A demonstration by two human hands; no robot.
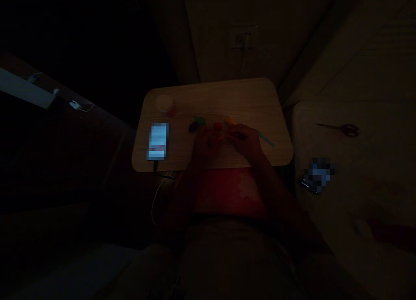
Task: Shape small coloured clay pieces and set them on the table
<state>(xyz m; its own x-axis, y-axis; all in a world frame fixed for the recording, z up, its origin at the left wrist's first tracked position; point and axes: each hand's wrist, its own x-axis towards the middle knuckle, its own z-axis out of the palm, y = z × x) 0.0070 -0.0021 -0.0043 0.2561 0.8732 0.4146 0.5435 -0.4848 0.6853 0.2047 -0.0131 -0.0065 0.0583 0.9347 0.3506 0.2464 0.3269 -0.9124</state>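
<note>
The room is very dark, so details are faint. My left hand (205,140) is over the small table, its fingers curled in at a small orange-red piece (220,137). My right hand (246,140) faces it, thumb and fingers pinched together; whatever they hold is too dark to make out. Just beyond the hands lies a round red lump (217,126). An orange-yellow lump (230,121) sits close to my right fingers. Past my left hand are a green piece (199,120) and a dark lump (193,127). A thin blue-green stick (266,139) extends right of my right hand.
The light wooden table (211,96) carries a lidded tub (165,104) and a lit phone (157,140) with a cable (156,168). On the pale surface at right lie scissors (344,129) and another phone (317,175). A wall socket (242,37) with a plug is behind the table.
</note>
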